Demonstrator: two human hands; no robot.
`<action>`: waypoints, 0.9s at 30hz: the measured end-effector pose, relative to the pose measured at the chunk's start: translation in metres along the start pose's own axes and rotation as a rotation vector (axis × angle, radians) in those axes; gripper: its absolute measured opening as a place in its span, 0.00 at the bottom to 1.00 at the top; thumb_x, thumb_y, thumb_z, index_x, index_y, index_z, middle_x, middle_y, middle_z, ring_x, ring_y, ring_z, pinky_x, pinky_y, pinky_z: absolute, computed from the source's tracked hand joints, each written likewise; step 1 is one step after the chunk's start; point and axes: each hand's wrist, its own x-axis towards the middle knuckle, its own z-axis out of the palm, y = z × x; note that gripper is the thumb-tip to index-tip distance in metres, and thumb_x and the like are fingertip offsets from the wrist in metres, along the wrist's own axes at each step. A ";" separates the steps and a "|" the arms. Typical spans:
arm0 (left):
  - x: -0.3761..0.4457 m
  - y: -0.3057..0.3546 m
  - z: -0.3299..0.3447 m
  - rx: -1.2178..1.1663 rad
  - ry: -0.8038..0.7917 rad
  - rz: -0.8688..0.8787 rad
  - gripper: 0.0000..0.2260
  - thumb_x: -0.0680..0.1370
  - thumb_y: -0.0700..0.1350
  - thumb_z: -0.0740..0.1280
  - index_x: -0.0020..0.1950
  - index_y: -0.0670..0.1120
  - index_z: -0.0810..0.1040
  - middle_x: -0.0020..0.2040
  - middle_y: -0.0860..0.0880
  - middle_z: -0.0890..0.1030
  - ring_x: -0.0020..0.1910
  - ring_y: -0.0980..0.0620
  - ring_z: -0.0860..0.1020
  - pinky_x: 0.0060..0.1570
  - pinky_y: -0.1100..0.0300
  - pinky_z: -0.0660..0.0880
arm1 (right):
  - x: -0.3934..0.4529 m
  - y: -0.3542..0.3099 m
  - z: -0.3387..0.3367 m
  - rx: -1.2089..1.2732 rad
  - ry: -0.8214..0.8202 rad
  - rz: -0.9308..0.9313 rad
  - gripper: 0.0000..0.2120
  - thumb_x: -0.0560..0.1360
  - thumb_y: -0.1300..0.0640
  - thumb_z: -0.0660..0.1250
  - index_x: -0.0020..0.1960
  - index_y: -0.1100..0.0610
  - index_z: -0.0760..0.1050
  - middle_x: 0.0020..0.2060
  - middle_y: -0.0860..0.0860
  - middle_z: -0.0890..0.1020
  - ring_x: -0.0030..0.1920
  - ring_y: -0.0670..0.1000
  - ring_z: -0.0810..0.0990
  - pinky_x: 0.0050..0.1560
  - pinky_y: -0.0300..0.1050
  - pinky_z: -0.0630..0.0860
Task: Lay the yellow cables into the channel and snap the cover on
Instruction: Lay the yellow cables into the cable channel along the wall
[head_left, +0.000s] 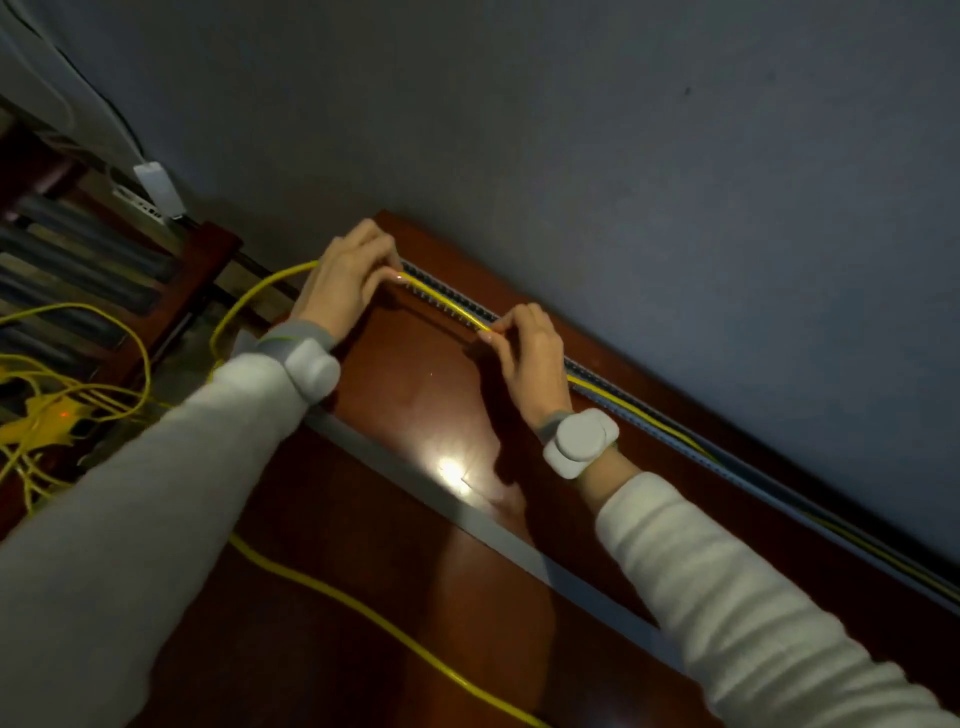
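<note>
A slotted grey channel (670, 423) runs along the back edge of the reddish wooden table (415, 395), against the wall. A yellow cable (447, 304) is stretched over its left end between my two hands. My left hand (345, 275) pinches the cable at the channel's left end. My right hand (524, 345) pinches the same cable further right, pressing it at the channel. Right of my right hand, yellow cables (639, 410) lie inside the channel. The long grey cover strip (467, 512) lies loose on the table, partly under my arms.
Another yellow cable (363, 613) crosses the table's front. A tangle of yellow cables (57, 410) hangs left of the table over a dark shelf. A white device (158, 189) sits at the wall's left. The grey wall (623, 156) rises right behind the channel.
</note>
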 end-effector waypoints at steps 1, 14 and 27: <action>0.012 -0.004 0.001 0.013 -0.017 0.040 0.02 0.77 0.39 0.65 0.45 0.42 0.76 0.48 0.41 0.75 0.47 0.41 0.77 0.56 0.44 0.71 | 0.006 0.003 0.000 -0.001 0.005 -0.005 0.06 0.75 0.60 0.68 0.42 0.61 0.73 0.41 0.58 0.77 0.44 0.57 0.75 0.48 0.51 0.71; 0.040 -0.043 0.055 -0.017 -0.060 0.098 0.04 0.78 0.38 0.65 0.44 0.41 0.77 0.55 0.45 0.75 0.57 0.41 0.72 0.61 0.51 0.64 | 0.018 0.044 0.032 0.135 0.193 0.086 0.02 0.73 0.62 0.71 0.44 0.61 0.79 0.43 0.53 0.75 0.45 0.53 0.77 0.50 0.47 0.76; 0.027 -0.030 0.059 0.055 0.011 -0.047 0.14 0.77 0.38 0.58 0.61 0.45 0.76 0.62 0.44 0.80 0.66 0.45 0.75 0.77 0.44 0.46 | 0.005 0.038 0.024 -0.180 -0.104 0.000 0.18 0.80 0.61 0.58 0.70 0.61 0.67 0.72 0.58 0.69 0.73 0.54 0.66 0.76 0.50 0.59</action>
